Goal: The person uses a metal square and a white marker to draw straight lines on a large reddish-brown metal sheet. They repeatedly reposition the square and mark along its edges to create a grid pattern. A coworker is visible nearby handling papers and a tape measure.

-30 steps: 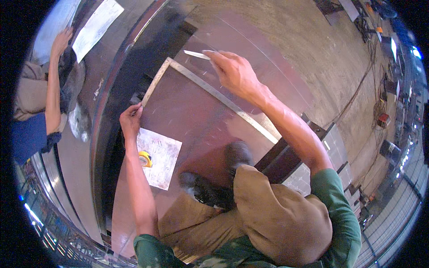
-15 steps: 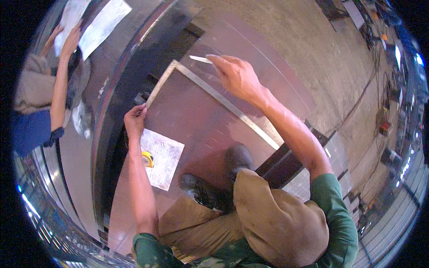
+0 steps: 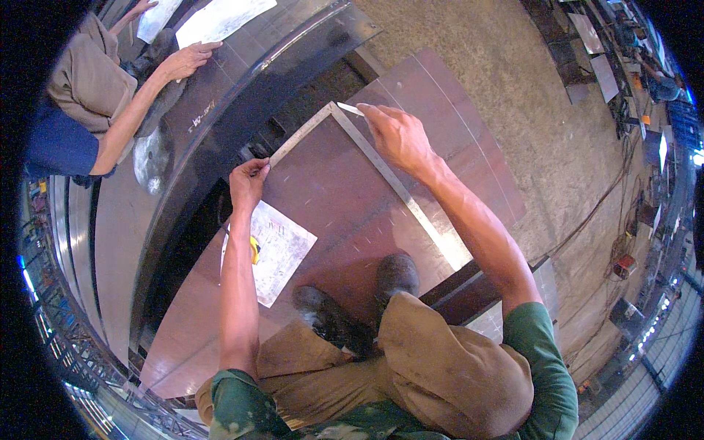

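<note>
A metal carpenter's square (image 3: pixel 422 220) lies on a reddish-brown steel plate (image 3: pixel 330 194), its corner pointing away from me. My left hand (image 3: pixel 248 183) pinches the end of its short leg between thumb and fingers. Above the long leg, near the corner, my right hand (image 3: pixel 400 137) grips a thin white chalk stick (image 3: pixel 350 109), whose tip is by the square's corner. Thin pale lines run across the plate's far right part. A marked white sheet (image 3: pixel 286 253) rests beside my left forearm, with a yellow tape measure (image 3: pixel 254 250) on it, partly hidden by that arm.
A long dark steel beam (image 3: pixel 220 110) curves along the left. Beyond it another person's hand (image 3: pixel 189 61) touches a dark surface near white sheets (image 3: pixel 227 18). My boots (image 3: pixel 397 275) stand on the plate. Cables (image 3: pixel 598 194) cross the concrete floor (image 3: pixel 484 66) at right.
The view has shifted, so the square appears farther right. My right hand has brought the chalk closer to the square's corner. The other person's near hand has left the sheet.
</note>
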The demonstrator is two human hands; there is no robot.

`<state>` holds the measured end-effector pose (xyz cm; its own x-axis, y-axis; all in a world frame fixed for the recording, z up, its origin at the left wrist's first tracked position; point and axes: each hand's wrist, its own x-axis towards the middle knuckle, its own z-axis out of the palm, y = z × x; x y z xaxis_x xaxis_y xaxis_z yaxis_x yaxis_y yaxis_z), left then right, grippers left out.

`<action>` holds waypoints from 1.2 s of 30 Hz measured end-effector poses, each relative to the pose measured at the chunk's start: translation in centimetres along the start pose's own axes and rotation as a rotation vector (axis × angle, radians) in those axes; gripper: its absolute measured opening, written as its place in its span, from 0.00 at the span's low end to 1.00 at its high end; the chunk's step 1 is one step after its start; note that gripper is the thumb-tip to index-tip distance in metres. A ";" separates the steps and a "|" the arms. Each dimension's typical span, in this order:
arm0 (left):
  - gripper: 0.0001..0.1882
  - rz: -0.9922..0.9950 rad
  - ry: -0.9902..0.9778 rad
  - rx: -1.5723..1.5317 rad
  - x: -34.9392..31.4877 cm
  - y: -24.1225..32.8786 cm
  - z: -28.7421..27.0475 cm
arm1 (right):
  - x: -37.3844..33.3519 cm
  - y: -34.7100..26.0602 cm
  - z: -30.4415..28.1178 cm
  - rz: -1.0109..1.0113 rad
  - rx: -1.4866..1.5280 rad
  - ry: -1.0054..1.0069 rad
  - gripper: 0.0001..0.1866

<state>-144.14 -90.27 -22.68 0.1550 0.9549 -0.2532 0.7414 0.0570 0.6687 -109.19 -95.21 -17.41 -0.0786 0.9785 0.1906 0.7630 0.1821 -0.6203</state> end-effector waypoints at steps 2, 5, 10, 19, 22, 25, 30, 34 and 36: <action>0.09 -0.019 -0.003 -0.007 0.0 -0.2 0.0 | 0.1 -0.5 -0.2 0.015 0.003 -0.012 0.17; 0.09 0.001 0.015 -0.011 0.2 -0.9 0.0 | 0.2 -0.8 -0.1 0.012 0.000 -0.014 0.17; 0.09 -0.008 0.011 -0.007 0.0 -0.1 0.0 | 0.0 -0.7 -0.1 0.001 -0.012 -0.028 0.17; 0.09 0.016 0.024 -0.002 -0.3 1.0 -0.2 | 0.2 -1.6 -0.4 0.016 -0.038 -0.082 0.16; 0.09 0.043 0.041 -0.018 -0.3 0.2 -0.3 | 0.0 -2.3 -1.3 0.025 -0.057 -0.149 0.14; 0.09 0.042 0.037 -0.032 -0.2 0.1 0.0 | -0.8 -2.0 -2.0 0.013 -0.075 -0.176 0.14; 0.09 0.135 0.062 0.035 0.0 -0.5 -0.2 | -2.3 -2.1 -3.1 0.128 -0.095 -0.367 0.15; 0.09 0.146 0.066 0.075 -0.1 0.0 -0.1 | -4.6 -2.2 -3.8 0.101 -0.091 -0.332 0.16; 0.09 0.085 0.036 0.073 0.0 0.4 0.1 | -5.9 -2.2 -4.2 0.078 -0.090 -0.298 0.16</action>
<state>-143.73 -90.32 -22.49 0.1970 0.9653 -0.1715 0.7723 -0.0450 0.6337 -107.69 -101.85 -13.93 -0.1919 0.9769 -0.0941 0.8266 0.1092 -0.5520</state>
